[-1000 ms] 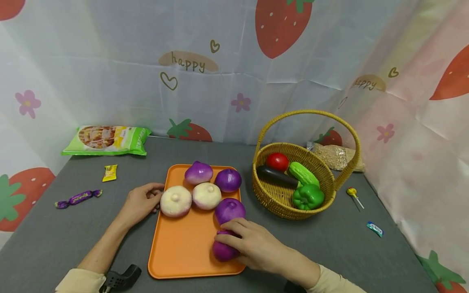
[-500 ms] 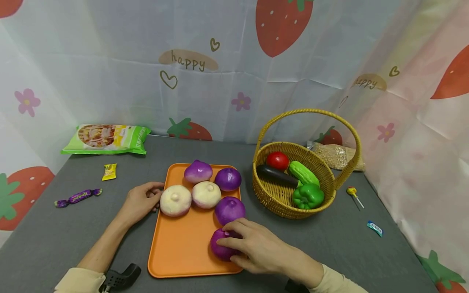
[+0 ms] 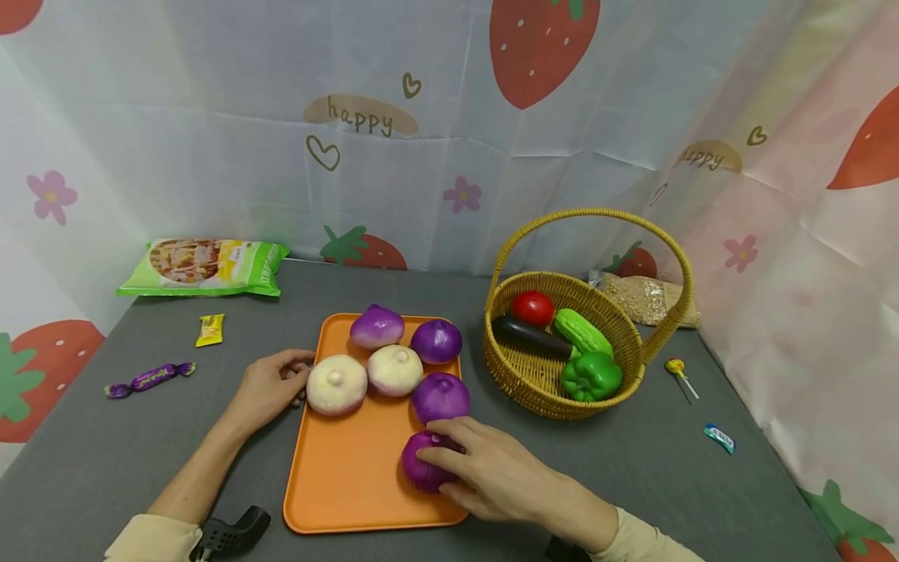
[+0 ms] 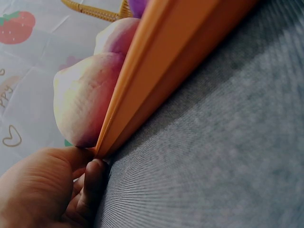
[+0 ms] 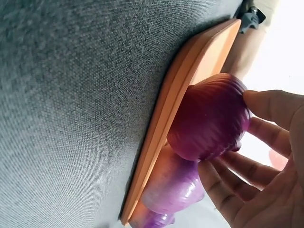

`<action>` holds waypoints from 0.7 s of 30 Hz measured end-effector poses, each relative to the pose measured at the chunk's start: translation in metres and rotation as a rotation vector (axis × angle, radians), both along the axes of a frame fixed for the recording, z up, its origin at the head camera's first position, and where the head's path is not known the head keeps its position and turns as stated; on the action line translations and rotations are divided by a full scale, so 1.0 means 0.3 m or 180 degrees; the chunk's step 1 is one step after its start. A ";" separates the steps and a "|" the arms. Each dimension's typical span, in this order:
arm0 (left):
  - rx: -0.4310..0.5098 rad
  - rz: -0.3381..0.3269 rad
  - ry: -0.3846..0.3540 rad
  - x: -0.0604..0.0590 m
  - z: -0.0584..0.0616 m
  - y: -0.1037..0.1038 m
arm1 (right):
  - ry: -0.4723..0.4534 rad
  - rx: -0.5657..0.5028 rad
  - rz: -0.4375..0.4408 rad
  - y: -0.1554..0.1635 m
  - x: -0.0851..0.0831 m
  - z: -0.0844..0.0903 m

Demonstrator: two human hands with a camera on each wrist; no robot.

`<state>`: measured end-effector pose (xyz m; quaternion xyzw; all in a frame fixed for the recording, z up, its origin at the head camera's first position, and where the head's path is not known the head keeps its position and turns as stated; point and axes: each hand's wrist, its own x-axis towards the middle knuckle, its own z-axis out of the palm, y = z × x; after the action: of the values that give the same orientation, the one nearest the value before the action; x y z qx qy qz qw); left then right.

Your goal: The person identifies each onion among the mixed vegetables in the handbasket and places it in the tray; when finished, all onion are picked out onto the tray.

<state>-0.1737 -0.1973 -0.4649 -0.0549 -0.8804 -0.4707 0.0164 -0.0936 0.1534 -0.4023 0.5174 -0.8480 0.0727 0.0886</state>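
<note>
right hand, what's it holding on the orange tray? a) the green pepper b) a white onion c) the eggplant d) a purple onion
d: the right hand curls its fingers round a purple onion at the near right of the orange tray; the right wrist view shows the same onion between thumb and fingers.
</note>
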 end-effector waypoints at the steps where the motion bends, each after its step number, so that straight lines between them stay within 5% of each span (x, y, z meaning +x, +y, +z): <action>1: -0.0005 -0.0004 0.0004 0.000 -0.001 -0.001 | -0.0027 0.0008 -0.0010 0.000 0.000 0.001; 21: 0.0020 -0.0016 0.0051 0.004 -0.009 -0.010 | 0.0024 -0.0210 0.0008 0.003 -0.012 0.010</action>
<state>-0.1725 -0.2002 -0.4676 -0.0608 -0.8786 -0.4730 0.0224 -0.0972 0.1542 -0.3994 0.5155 -0.8442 0.0988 0.1088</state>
